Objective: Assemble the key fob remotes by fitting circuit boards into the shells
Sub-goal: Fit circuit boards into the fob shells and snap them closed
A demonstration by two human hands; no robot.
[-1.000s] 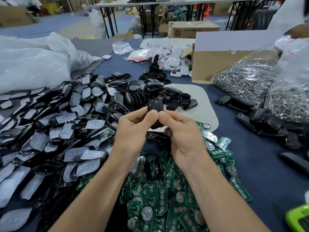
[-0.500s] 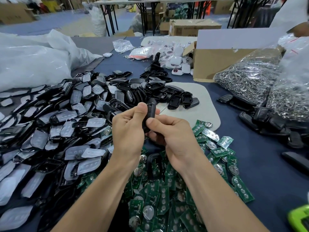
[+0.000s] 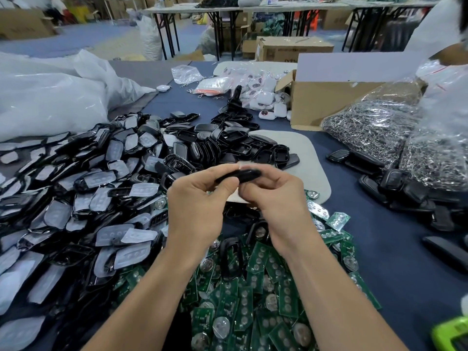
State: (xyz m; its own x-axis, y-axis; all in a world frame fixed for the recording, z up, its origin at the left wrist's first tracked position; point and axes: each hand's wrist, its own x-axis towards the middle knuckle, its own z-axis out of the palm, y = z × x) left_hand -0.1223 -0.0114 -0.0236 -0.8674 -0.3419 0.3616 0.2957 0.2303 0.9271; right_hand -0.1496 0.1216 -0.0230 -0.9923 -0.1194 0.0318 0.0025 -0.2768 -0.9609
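Observation:
Both hands pinch one black key fob shell (image 3: 243, 174) held edge-on above the table's middle. My left hand (image 3: 196, 198) grips its left end with thumb and fingers. My right hand (image 3: 276, 198) holds the right end. Whether a board sits inside the shell is hidden. Below my wrists lies a heap of green circuit boards (image 3: 255, 300) with round coin cells. A big pile of black shell halves with grey button pads (image 3: 83, 198) spreads to the left. More empty black shells (image 3: 233, 143) lie behind my hands.
A grey mat (image 3: 311, 168) lies beyond my hands. Bags of metal key rings (image 3: 379, 127) and finished black fobs (image 3: 395, 183) sit at right. A cardboard box (image 3: 326, 102), white remotes (image 3: 263, 97) and a white plastic sack (image 3: 50, 97) stand farther back. A green device (image 3: 453, 333) is at the bottom right corner.
The shell has turned from upright and facing me to lying flat and edge-on between my fingers. Both hands stayed together above the boards.

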